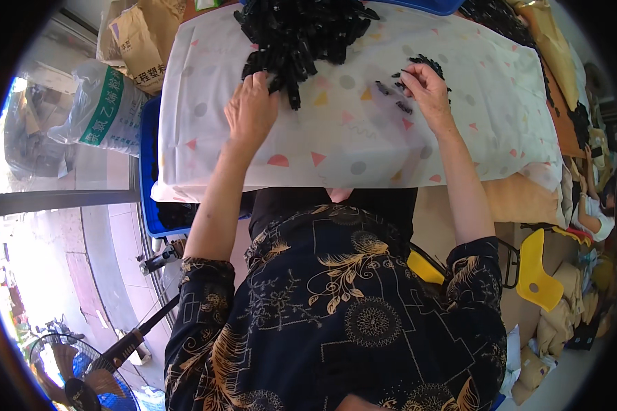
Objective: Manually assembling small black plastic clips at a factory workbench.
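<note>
A big heap of black plastic pieces (301, 31) lies at the far side of the patterned white tablecloth (336, 161). My left hand (251, 113) is at the heap's near left edge, fingers curled together against the pieces; what is between its fingertips is hidden. To the right, my right hand (426, 96) pinches a small black plastic piece between thumb and forefinger. A smaller pile of black bits (428, 63) sits just beyond that hand and is partly covered by it. A few loose bits (404, 107) lie on the cloth to its left.
Blue bins stand beyond the table and at its left side (146, 147). A white-and-green sack (106, 106) and a brown paper bag (144, 41) are at left. A yellow stool (540, 270) stands at right, near another person (593, 212). A fan (75, 377) is at lower left.
</note>
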`<state>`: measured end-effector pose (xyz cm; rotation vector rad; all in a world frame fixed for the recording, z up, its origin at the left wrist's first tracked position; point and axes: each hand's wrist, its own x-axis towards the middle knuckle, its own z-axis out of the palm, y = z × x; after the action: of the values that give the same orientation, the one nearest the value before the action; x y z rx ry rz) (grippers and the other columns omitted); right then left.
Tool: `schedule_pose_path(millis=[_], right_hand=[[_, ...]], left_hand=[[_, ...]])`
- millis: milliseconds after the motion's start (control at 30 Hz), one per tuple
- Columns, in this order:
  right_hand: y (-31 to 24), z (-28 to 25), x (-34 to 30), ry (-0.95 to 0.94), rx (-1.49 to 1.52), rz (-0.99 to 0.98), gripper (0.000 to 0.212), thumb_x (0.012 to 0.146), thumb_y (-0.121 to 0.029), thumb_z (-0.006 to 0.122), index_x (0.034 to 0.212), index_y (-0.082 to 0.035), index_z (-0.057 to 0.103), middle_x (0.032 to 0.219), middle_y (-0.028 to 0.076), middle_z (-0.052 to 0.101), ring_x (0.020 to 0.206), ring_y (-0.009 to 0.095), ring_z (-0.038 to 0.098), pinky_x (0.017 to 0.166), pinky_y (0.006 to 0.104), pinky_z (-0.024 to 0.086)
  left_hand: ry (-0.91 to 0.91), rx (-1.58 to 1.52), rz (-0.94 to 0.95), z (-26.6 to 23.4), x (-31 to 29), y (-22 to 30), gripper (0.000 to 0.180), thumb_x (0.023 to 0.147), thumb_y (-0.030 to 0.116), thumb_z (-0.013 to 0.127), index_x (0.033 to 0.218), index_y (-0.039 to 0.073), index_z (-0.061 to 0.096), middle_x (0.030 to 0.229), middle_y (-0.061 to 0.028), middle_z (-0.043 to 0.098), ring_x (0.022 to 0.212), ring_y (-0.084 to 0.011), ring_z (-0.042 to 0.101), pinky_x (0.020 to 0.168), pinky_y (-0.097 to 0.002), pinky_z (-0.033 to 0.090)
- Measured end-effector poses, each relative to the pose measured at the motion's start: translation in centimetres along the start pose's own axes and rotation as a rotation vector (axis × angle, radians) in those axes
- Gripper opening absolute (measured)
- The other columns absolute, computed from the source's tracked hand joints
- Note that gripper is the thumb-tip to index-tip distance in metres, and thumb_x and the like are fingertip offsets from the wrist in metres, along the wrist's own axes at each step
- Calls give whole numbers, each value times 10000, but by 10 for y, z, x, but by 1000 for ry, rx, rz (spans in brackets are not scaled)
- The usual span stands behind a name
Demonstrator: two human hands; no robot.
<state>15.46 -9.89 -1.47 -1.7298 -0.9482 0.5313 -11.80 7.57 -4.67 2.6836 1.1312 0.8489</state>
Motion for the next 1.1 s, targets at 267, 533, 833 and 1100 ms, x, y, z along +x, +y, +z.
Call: schedule_pose_path(millis=[267, 533, 833, 1100], right_hand=[[19, -2, -19, -188, 913, 51, 103, 929, -108, 552, 1031, -99, 538, 929, 97, 640, 697, 126, 572, 612, 248, 453], [18, 4, -38, -319, 1143, 134, 127, 928, -84, 543, 1050, -76, 578, 1004, 105, 628, 799, 155, 613, 708, 262, 510], [-5, 8, -61, -317, 748, 114, 232, 874, -24, 598, 1089, -83, 533, 1100, 123, 623, 958, 177, 627, 784, 259, 511], [-32, 28, -85, -329, 532, 243, 156, 870, -29, 601, 983, -77, 505, 1164, 154, 601, 1054, 207, 604, 827, 283, 498]], left_hand=[[-302, 128, -28, -17, 20, -1, 164, 807, 99, 549, 946, 45, 480, 929, -151, 627, 910, -344, 605, 726, -475, 487], [-225, -26, 54, -10, 14, -11, 204, 787, 86, 545, 965, 23, 468, 992, -180, 615, 943, -371, 593, 797, -451, 469], [-95, -221, -56, -12, 11, -16, 259, 813, 138, 580, 990, -10, 463, 805, -218, 639, 751, -382, 637, 689, -442, 489], [-455, -1597, -442, -25, -44, 40, 331, 856, 133, 655, 1102, -21, 496, 924, -103, 612, 786, -189, 655, 653, -258, 539]])
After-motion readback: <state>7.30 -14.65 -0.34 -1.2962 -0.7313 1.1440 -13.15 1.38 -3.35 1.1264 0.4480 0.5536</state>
